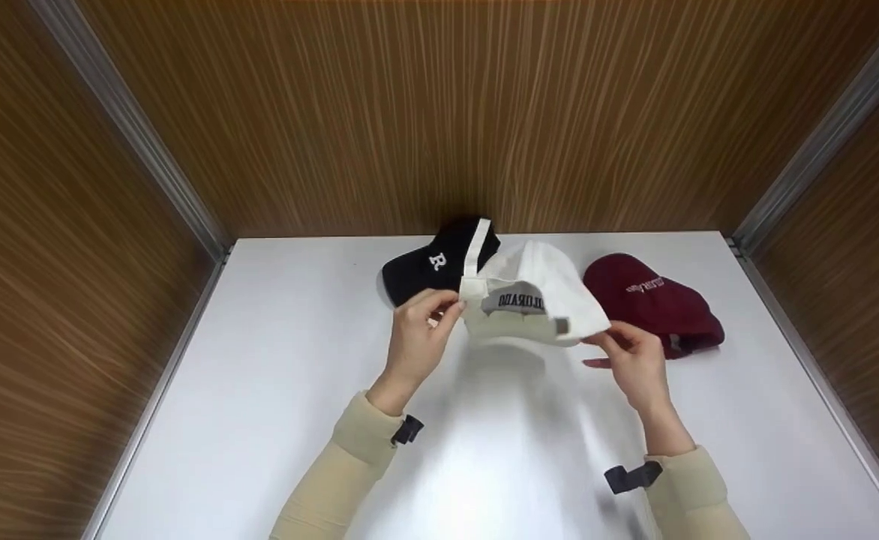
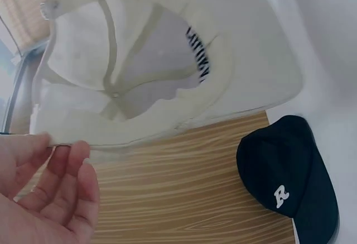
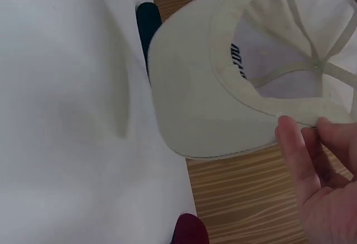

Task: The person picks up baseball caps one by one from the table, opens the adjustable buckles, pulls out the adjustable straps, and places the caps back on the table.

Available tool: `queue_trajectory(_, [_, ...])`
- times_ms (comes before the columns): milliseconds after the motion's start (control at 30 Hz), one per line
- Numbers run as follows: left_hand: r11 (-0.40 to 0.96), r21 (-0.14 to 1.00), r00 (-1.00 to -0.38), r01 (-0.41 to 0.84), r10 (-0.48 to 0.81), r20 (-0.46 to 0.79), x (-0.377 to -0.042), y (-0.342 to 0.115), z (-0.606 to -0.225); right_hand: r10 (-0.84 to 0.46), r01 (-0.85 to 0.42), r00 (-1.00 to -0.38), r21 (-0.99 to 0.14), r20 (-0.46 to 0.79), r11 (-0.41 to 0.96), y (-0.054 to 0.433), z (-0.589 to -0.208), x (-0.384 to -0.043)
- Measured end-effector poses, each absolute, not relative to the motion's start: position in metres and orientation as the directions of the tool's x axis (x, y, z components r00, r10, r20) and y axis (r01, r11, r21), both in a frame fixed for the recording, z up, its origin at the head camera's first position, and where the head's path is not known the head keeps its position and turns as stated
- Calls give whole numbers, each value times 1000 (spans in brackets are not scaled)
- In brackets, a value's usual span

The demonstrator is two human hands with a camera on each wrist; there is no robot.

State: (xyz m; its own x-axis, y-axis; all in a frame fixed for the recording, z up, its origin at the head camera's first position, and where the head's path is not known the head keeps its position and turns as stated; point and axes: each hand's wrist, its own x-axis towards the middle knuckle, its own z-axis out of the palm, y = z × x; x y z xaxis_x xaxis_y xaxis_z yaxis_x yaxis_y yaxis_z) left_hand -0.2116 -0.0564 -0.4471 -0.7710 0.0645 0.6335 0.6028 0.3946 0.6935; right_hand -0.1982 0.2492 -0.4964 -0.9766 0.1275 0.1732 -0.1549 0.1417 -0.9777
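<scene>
Between my two hands hangs a white baseball cap (image 1: pixel 563 285), held above the white table with its open underside toward me. My left hand (image 1: pixel 418 334) pinches its lower rim near the back strap. At the opposite side of the rim, my right hand (image 1: pixel 638 367) pinches the edge between thumb and fingers. Dark lettering shows through the opening, and the left wrist view shows the lining and the brim (image 2: pixel 259 60). Behind my left hand lies a black cap (image 1: pixel 413 274) with a white R, partly overlapped by the white one. A maroon cap (image 1: pixel 646 296) rests beyond my right hand.
The white table (image 1: pixel 289 360) is bounded by a brown wood-grain back panel (image 1: pixel 409 112) and by side panels with metal rails (image 1: pixel 807 135). Both the black and maroon caps sit near the table's back edge.
</scene>
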Motion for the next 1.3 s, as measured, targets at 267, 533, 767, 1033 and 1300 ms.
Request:
queue_trajectory(267, [398,622,-710,674,119,694,-210,-52,-460,171,-166,-969,-982,180,90,254,-498,-205])
queue_trajectory(533, [444,522,-658,729,245,712,-208,-45,-486,238,-182,-954,-983,180,12,259,-518,-215])
queue_trajectory(767, [461,501,-662,732,310,682,-205,-40,-501,239,-40,-971,-998,29,-42,265,-528,-213])
queue_trajectory(1033, [535,474,-686,699,313,657,-202,-35,-512,63,177,-980,-973,-188,-151,270,-525,-206])
queue_trajectory(1300, [585,497,-734,641,278,619,-196,-32,-518,33,247,-958,-877,-285,-412,269,-521,-201])
